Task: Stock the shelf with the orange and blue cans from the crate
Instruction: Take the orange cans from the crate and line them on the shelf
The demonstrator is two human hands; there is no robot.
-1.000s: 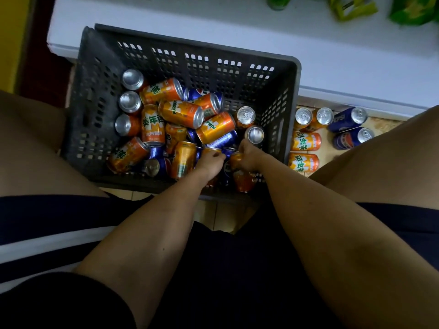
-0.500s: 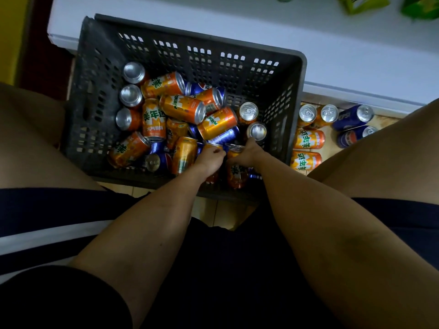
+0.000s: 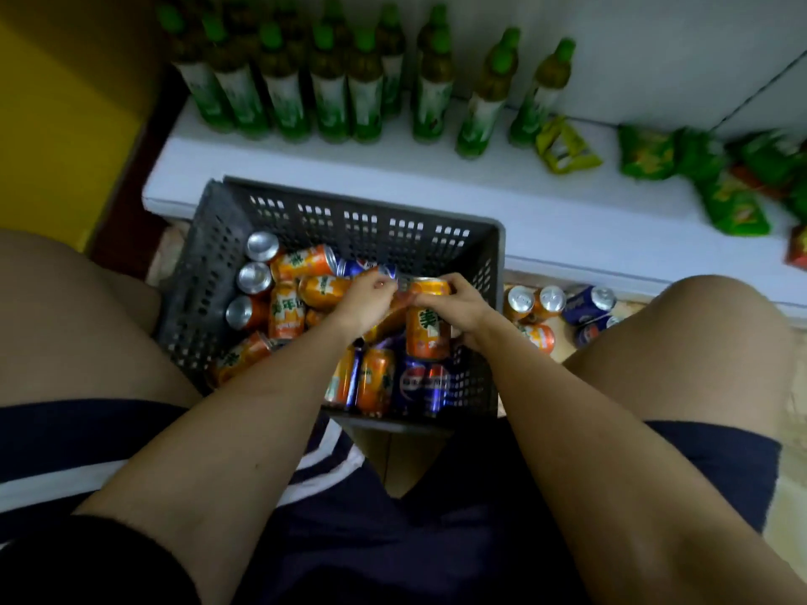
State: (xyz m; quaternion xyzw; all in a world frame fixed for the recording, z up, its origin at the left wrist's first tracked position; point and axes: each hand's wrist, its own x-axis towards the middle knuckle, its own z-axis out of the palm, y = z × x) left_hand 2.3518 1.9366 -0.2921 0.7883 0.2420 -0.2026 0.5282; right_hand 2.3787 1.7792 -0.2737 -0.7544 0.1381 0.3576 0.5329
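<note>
A dark grey slotted crate stands on the floor between my knees, holding several orange cans and blue cans. My right hand grips an upright orange can, lifted above the pile. My left hand is beside it with curled fingers around another orange can, mostly hidden under the hand. The white shelf runs just behind the crate.
Green-capped bottles line the back of the shelf, and green snack bags lie to the right. Several orange and blue cans sit on the floor under the shelf edge, right of the crate. My knees flank the crate.
Both hands rose out of the crate's near corner, each with an orange can. The view tilted up, bringing the shelf's bottles and snack bags into sight.
</note>
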